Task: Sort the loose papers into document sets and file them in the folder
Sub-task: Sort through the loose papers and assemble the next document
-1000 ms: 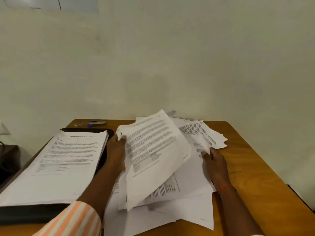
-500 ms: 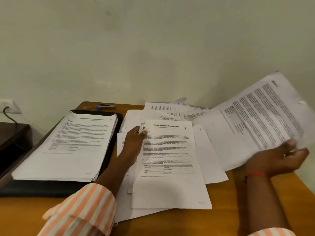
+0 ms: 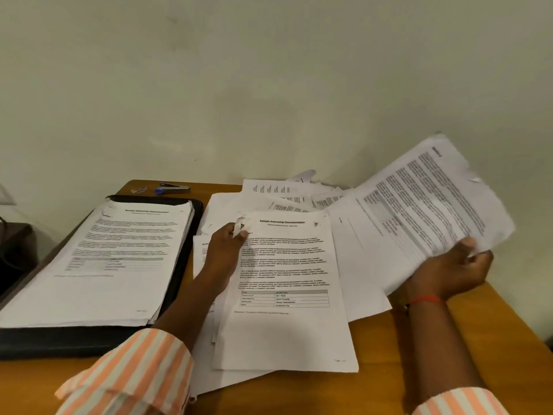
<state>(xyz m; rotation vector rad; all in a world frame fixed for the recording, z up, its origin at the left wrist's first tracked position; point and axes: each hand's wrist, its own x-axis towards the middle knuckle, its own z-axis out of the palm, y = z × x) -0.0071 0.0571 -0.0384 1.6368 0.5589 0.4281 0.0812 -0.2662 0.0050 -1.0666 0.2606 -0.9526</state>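
Black folder (image 3: 89,342), one; left hand (image 3: 223,250) pinches one document (image 3: 287,324), right hand (image 3: 452,271) grips one raised sheaf (image 3: 428,199).

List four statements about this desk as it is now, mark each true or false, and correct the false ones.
1. The right hand grips printed sheets lifted off the table. True.
2. The left hand rests empty on the black folder. False: it pinches the top left corner of the page headed Sample Internship Documentation.
3. The black folder holds no papers. False: a thick paper stack lies on it.
4. A small blue-tipped tool lies behind the folder, near the wall. True.
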